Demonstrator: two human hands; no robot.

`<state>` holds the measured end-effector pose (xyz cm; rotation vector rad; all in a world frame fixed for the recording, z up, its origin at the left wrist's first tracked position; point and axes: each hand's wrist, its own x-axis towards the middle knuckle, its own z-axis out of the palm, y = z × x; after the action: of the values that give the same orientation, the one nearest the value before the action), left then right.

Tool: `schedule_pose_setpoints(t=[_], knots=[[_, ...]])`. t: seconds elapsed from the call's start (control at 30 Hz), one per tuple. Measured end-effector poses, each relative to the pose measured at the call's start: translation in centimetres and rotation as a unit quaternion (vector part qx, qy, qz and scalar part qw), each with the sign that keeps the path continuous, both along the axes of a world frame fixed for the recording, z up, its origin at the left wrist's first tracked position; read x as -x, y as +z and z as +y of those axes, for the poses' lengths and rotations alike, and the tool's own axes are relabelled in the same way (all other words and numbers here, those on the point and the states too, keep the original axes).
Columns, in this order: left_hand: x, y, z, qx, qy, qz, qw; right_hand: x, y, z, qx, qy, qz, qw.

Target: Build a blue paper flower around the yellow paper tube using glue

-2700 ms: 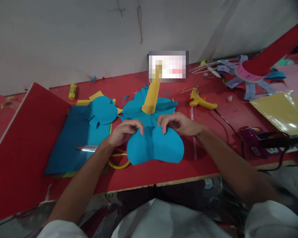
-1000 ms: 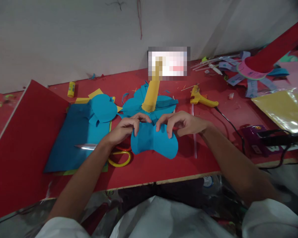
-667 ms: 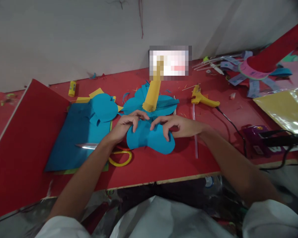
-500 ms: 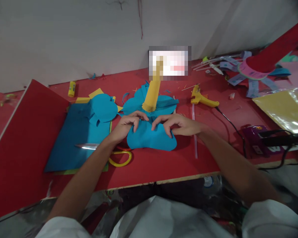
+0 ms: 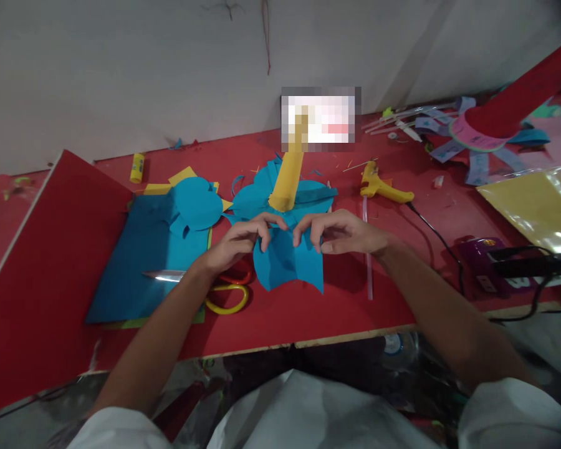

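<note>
Between my hands is a blue paper cutout (image 5: 285, 265), bent with creases down its middle and its lower edge toward me. My left hand (image 5: 249, 237) is closed on its left upper part, fingers curled. On the right upper part, my right hand (image 5: 333, 232) pinches the same paper. Just beyond my fingertips lies a flower shape of blue paper petals (image 5: 250, 201), with a yellow paper tube (image 5: 287, 178) standing tilted on it. Scissors (image 5: 227, 299) with yellow and red handles lie beside my left forearm, blades over blue sheets.
Blue paper sheets (image 5: 135, 262) and a rounded blue cutout (image 5: 199, 202) lie at the left, near a red board (image 5: 51, 268) and a glue stick (image 5: 137, 168). Right of my hands are a yellow glue gun (image 5: 386, 187), a clear glue stick (image 5: 368, 268) and a purple box (image 5: 484, 262).
The blue cutout, flatter and wider before, is now bent inward and narrower. My left hand has shifted slightly right; the flower and tube stay in place.
</note>
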<state>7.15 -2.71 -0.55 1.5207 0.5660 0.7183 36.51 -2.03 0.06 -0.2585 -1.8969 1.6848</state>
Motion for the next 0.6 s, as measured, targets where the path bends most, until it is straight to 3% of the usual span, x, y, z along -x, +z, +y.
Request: schedule_pose_setpoints(t=[0.2,0.3,0.43,0.6], knots=[[0.0,0.5,-0.1,0.001,-0.058,-0.007,0.998,0.4,-0.1,-0.1,0.01,0.001,0.018,1.0],[-0.4,0.8,-0.1,-0.014,-0.081,0.013,0.996,0.6,-0.2,0.0,-0.005,-0.01,-0.019,1.0],[-0.7,0.6,-0.2,-0.05,-0.058,0.063,0.995,1.3,-0.2,-0.2,-0.052,-0.046,-0.116,0.991],[-1.0,-0.1,-0.5,-0.093,-0.046,0.107,0.989,2.0,0.0,-0.8,-0.083,-0.07,-0.163,0.981]])
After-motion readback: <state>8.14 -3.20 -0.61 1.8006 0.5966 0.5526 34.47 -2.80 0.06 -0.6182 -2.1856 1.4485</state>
